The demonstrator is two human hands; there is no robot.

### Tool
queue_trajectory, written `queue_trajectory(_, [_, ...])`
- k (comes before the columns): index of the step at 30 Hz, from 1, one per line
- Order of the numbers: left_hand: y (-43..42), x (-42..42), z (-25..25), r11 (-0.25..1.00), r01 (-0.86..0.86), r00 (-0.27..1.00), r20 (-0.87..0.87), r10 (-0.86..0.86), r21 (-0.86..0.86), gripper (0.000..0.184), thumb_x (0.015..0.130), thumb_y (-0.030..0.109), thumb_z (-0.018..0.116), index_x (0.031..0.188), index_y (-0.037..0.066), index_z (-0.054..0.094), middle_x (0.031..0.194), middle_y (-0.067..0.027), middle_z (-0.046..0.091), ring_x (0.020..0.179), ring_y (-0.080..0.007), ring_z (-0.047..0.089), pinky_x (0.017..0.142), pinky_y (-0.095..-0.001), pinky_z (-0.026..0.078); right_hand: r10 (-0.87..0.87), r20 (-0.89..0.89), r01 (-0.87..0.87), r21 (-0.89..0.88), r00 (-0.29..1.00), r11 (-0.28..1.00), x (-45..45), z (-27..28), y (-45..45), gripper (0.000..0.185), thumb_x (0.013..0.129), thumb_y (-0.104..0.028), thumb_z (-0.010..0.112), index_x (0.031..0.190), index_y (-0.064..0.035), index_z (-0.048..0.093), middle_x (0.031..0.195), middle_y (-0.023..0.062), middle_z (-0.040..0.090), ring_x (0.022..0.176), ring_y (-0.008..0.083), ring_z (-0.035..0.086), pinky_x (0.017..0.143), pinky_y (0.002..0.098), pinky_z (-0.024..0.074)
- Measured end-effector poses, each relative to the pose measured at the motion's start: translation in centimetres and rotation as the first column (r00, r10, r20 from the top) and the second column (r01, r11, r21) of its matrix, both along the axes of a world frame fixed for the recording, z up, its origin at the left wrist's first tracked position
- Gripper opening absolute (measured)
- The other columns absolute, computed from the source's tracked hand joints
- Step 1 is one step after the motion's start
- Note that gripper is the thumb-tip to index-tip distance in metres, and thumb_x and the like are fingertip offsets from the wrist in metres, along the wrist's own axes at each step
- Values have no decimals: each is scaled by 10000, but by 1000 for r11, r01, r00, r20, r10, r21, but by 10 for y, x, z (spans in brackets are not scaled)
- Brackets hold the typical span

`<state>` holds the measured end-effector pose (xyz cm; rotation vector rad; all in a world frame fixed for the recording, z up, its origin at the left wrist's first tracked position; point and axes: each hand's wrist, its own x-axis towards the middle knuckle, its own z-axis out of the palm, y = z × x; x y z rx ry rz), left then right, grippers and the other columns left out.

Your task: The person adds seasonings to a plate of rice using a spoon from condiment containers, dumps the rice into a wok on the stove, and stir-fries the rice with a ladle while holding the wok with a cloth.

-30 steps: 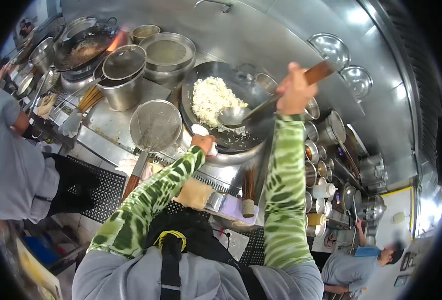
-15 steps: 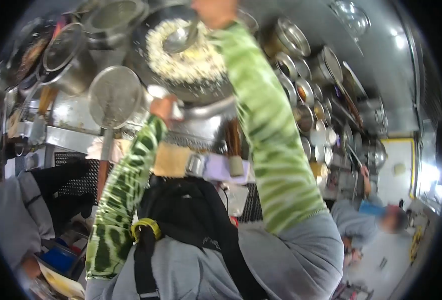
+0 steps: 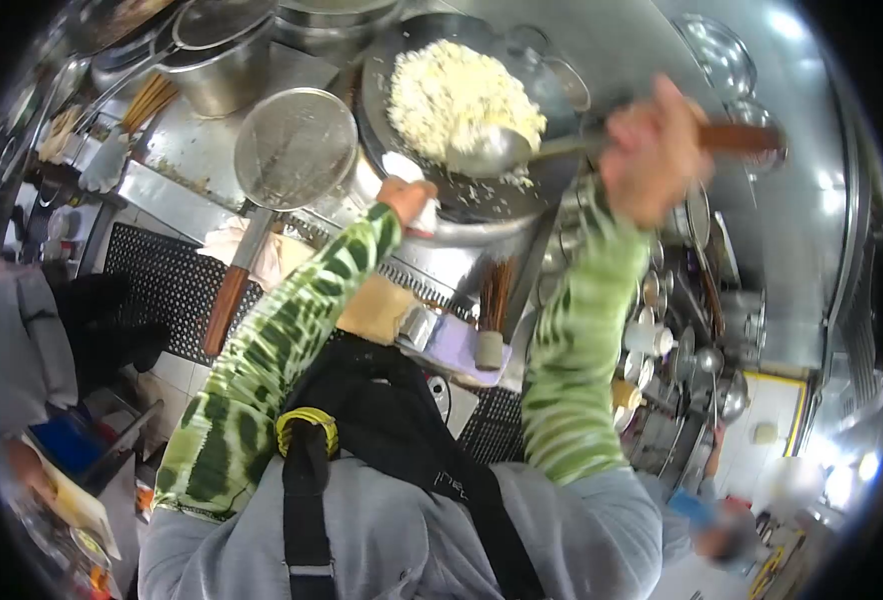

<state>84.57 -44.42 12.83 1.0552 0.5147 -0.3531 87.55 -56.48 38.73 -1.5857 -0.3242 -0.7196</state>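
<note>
A dark wok (image 3: 377, 100) holds pale, yellowish fried rice (image 3: 457, 90) heaped toward its far side, with loose grains scattered on the near wall. My left hand (image 3: 409, 200) grips a folded white cloth (image 3: 399, 165) against the wok's near-left rim. Right of the wok, my right hand (image 3: 659, 150), slightly blurred, is wrapped round a ladle at its wooden handle (image 3: 747, 138). The ladle's metal bowl (image 3: 492, 152) rests at the near edge of the rice, and its shaft crosses the wok's right rim.
A round mesh strainer (image 3: 297, 148) with a wooden handle lies left of the wok. Metal pots (image 3: 217, 80) stand behind it. A bamboo brush (image 3: 495, 305) stands in front of the stove. Seasoning containers (image 3: 652, 335) line the right side. Other people work at left (image 3: 12, 340) and lower right (image 3: 697, 510).
My right hand has swung right and nearer, bringing the ladle from above the rice to its near edge. The rice is more bunched together. The camera view has shifted.
</note>
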Motion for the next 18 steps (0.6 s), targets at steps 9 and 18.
queue_trajectory(9, [-2, 5, -11, 999, -1, 999, 47, -2, 48, 245, 765, 103, 606, 874, -117, 605, 781, -173, 609, 628, -287, 607, 505, -438, 560, 374, -27, -375, -20, 927, 927, 26, 3, 23, 210, 762, -57, 631, 598, -46, 501, 493, 18, 479, 394, 98, 427, 409, 244, 354])
queue_trajectory(18, [-7, 29, -67, 996, -1, 993, 116, -10, 90, 222, 740, 81, 620, 843, -114, 599, 794, -190, 594, 614, -294, 599, 505, -452, 547, 357, 7, -350, -177, 934, 920, 46, 21, 52, 248, 790, -65, 616, 582, -74, 482, 475, -13, 436, 380, 94, 412, 404, 247, 367])
